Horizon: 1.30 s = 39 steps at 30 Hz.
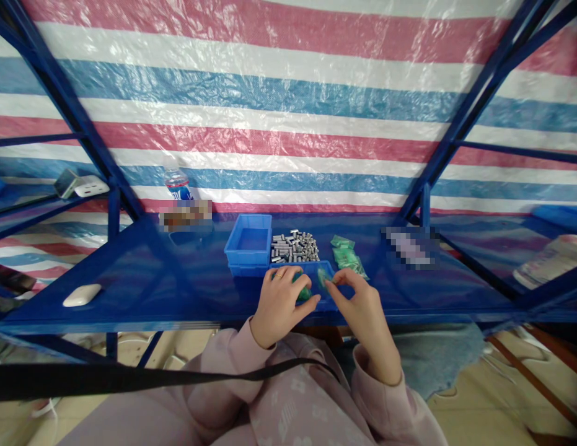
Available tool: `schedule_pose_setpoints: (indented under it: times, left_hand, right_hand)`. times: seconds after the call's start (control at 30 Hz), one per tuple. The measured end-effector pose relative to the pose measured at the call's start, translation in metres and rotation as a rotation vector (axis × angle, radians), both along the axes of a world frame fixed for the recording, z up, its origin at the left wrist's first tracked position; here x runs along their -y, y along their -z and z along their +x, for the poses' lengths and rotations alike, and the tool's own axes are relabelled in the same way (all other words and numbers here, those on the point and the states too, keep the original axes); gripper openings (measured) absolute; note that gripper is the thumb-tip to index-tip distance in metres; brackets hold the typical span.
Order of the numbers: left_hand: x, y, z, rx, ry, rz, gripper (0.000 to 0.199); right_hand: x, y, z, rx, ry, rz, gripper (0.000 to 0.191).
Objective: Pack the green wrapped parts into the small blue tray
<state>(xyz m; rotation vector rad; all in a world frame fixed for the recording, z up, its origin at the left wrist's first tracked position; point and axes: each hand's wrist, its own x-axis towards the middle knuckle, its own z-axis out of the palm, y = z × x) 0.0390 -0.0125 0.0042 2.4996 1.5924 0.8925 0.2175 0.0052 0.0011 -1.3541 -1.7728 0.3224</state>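
My left hand (281, 303) is curled over some bright green plastic packets (303, 292), with a ring on one finger; its fingers partly hide them. Between the thumb and forefinger of my right hand (362, 303) is pinched a small see-through green plastic bag (322, 277). Both hands are above a shallow blue tray (329, 266) near the front edge of the table. Just behind the tray lies a heap of small silver metal cylinders (295, 246). More green plastic packets (348, 255) lie to the right of the heap.
Stacked blue bins (248, 243) stand left of the cylinders on the blue table (176, 279). A white rounded object (82, 295) lies at the left front. At the back left stands a plastic bottle (178, 183). Blue metal posts (444, 133) frame the table; striped sheeting hangs behind.
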Motion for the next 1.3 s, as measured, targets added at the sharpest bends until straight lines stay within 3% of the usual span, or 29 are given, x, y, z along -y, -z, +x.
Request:
schedule_pose_setpoints:
  times: [0.3, 0.53, 0.7, 0.93, 1.2, 1.3]
  left_hand:
    - [0.001, 0.000, 0.000, -0.034, 0.003, 0.011, 0.023]
    - [0.001, -0.004, -0.001, -0.084, 0.015, -0.001, 0.024]
    - [-0.002, -0.007, -0.002, -0.129, 0.060, -0.007, 0.029]
    - [-0.005, -0.009, -0.004, -0.177, 0.111, 0.011, 0.033]
    - [-0.004, -0.007, -0.002, -0.192, 0.074, 0.024, 0.023]
    - [-0.004, -0.005, -0.002, -0.182, 0.067, 0.020, 0.023]
  right_hand:
    - [0.000, 0.006, -0.003, 0.186, -0.124, -0.003, 0.018]
    - [0.002, 0.006, -0.008, 0.199, -0.110, 0.002, 0.017]
    - [-0.001, 0.011, -0.009, 0.229, -0.243, -0.014, 0.022]
    - [-0.004, 0.011, -0.008, 0.232, -0.310, -0.038, 0.021]
    - [-0.001, 0.001, -0.002, 0.078, -0.385, -0.084, 0.021]
    - [-0.010, 0.006, 0.011, -0.086, -0.288, -0.051, 0.022]
